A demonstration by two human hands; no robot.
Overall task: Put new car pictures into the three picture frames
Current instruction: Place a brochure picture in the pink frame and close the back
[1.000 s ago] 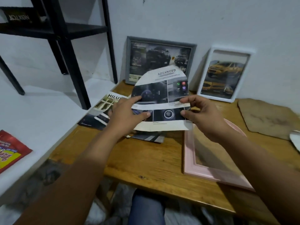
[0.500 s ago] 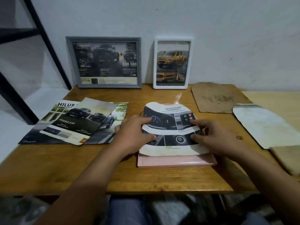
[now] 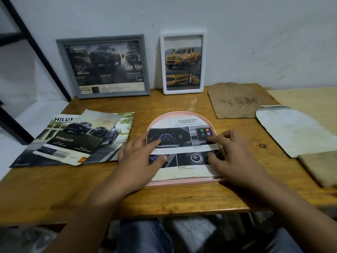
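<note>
Both hands press flat on the arched picture (image 3: 184,143): the left hand (image 3: 140,159) with fingers spread on its left edge, the right hand (image 3: 231,154) with fingertips on its right side, neither curled round it. It lies inside the pink frame (image 3: 182,182), flat on the table (image 3: 164,201). Brochures (image 3: 78,139) lie to the left; the grey frame (image 3: 104,67) and white frame (image 3: 183,63), each holding a truck picture, lean on the wall behind.

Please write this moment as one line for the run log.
step: fitting picture | left hand: presses arched car picture | right hand: presses same | pink frame: flat on table, under picture | grey frame, white frame: filled
</note>
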